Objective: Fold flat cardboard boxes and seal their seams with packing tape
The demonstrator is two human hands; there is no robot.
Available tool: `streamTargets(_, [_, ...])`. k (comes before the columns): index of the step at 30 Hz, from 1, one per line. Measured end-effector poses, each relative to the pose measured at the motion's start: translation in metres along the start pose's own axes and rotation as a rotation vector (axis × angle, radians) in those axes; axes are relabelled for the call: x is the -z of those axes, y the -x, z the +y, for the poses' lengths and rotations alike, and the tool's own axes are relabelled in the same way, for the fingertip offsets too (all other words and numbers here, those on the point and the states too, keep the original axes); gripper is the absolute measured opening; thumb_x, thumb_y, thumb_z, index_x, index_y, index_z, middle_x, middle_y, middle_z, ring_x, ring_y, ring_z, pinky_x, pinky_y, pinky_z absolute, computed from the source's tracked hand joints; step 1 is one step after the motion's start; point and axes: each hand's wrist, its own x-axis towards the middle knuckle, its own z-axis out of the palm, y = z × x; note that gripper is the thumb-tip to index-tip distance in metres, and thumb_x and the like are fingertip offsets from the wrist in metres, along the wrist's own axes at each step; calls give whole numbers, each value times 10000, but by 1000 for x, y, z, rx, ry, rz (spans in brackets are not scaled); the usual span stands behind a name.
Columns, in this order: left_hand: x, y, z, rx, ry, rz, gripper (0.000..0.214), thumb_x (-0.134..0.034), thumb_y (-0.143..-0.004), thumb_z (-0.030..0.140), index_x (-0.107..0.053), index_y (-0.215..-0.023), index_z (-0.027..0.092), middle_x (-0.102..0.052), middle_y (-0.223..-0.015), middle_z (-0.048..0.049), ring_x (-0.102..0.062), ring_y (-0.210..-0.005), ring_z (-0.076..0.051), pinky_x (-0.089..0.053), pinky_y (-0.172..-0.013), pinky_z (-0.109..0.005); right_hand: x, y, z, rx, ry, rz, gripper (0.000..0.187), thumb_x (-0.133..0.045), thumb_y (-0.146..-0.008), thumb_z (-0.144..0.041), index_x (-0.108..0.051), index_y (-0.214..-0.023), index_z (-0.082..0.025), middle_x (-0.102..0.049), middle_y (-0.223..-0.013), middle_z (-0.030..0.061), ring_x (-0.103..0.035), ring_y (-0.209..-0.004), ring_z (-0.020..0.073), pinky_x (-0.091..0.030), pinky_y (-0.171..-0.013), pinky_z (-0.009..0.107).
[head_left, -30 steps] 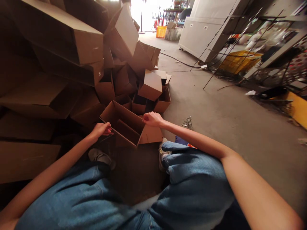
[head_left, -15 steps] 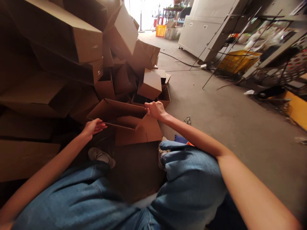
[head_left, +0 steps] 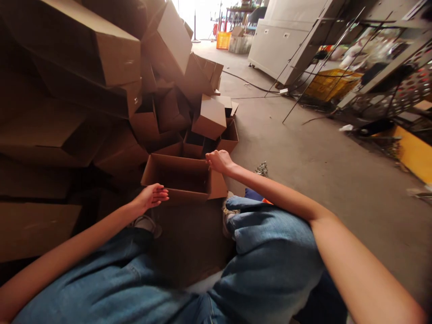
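Sitting low with knees bent, a person in blue denim jeans [head_left: 270, 243] reaches both bare forearms toward an open-topped corrugated cardboard box [head_left: 175, 177]. The box stands upright just beyond the knees, between pale sneakers [head_left: 145, 223]. Its brown walls are smooth and matte, its inside is deep in shadow, and a square flap [head_left: 218, 185] folds outward and down at its right end.

The right hand [head_left: 219, 162] is closed at the box's far right corner, its fingers curled over the thin cardboard rim in a pinching grip. The left hand [head_left: 151, 196] is open, its fingers extended and slightly spread just beside the near edge of the box. Whether it touches the cardboard cannot be told.

Directly behind rises a tumbled heap of brown cardboard boxes [head_left: 118, 90], a jumble of sharp corners and flat faces lying at many angles. To the right stretches a dusty grey concrete floor [head_left: 303, 148], crossed by a thin black cable [head_left: 249, 83]. A crumpled silvery wrapper [head_left: 262, 169] lies on it near the right forearm. Farther off stand a white metal cabinet [head_left: 283, 38], a wire rack [head_left: 381, 76] and a yellow plastic crate [head_left: 332, 85].
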Motion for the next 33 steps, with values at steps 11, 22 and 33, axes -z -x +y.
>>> streamTargets(11, [29,-25,-12,-67,-178,-44,449,-743,-646,626,-701,-665,179,-769,-732,-136,-778,-822,-282,-524,-560,-252,-5,0,-5,-90,-103,-221,653,-537,-880,-739,-743,-1056,-144,-750,-1112,200,-711,-1051,342,-524,-800,352])
streamTargets(22, [55,-37,-1,-134,-404,200,482,-753,-687,586,-545,-475,207,-527,-425,-34,-636,-463,-213,-407,-432,-244,-12,10,-7,72,-399,-728,399,-542,-972,-400,-780,-789,-139,-792,-861,88,-729,-785,165,-498,-653,210])
streamTargets(33, [57,-28,6,-340,-773,311,211,-642,-746,420,-579,-656,240,-585,-438,-25,-602,-525,-230,-367,-519,-281,4,10,0,-58,-116,-481,359,-502,-923,-345,-794,-1008,-153,-771,-1069,146,-727,-1001,280,-505,-746,292])
